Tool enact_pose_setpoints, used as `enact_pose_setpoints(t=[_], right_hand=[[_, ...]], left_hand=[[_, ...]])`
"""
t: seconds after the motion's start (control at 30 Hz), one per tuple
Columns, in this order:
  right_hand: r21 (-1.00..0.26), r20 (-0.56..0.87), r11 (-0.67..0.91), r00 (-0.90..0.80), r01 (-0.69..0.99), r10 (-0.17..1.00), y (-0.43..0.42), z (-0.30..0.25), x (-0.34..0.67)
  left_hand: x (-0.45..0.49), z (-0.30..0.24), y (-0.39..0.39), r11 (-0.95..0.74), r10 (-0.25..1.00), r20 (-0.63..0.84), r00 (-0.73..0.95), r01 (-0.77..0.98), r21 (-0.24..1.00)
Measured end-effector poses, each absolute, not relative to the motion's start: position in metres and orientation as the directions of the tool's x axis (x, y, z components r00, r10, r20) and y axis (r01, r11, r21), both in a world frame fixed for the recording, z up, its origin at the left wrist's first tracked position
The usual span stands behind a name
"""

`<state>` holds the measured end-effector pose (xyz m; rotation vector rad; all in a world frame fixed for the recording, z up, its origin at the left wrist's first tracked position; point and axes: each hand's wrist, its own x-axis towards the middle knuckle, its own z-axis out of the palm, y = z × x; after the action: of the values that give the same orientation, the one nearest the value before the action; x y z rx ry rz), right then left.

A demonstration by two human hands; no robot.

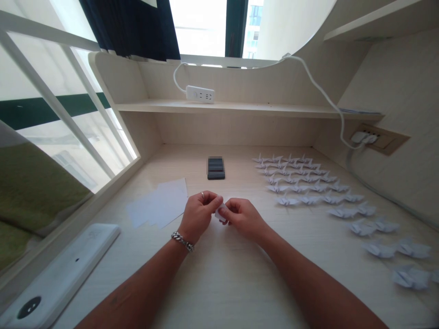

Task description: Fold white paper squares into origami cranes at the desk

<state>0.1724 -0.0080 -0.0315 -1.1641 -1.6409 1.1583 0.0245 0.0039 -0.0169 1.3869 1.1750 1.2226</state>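
Your ringed left hand (pixel 198 214) and bare right hand (pixel 245 217) are pinching that small folded white paper piece (pixel 218 214) over the pale wood-grain desktop (pixel 222 283), so tbh uneven tugging could tear it or skew creases.

Folded paper bit (pixel 220 213) sits between left hand (pixel 199 211) and right hand (pixel 244 217), pretty much mid desk (pixel 222 278). Loose sheets (pixel 163 201) overlapping, just left of left hand. Small block (pixel 216 169) straight behind hands. Paper cranes (pixel 318 187) all down right side, rows at back, pairs trailing toward front. Long slab (pixel 73 269) along left edge. Shelf (pixel 247 110) over desk's back, power strip (pixel 200 94) on it, window (pixel 202 27) behind.
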Motion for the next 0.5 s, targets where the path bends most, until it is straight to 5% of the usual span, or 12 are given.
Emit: enact_pose_setpoints(t=[0.5], right_hand=[[-0.926,0.094,0.192,-0.294,0.324,0.951,-0.01,-0.029,0.1732]], left_hand=[[0.0253,-0.0175,0.0045,-0.133,0.989,0.127,0.072,0.093,0.987]])
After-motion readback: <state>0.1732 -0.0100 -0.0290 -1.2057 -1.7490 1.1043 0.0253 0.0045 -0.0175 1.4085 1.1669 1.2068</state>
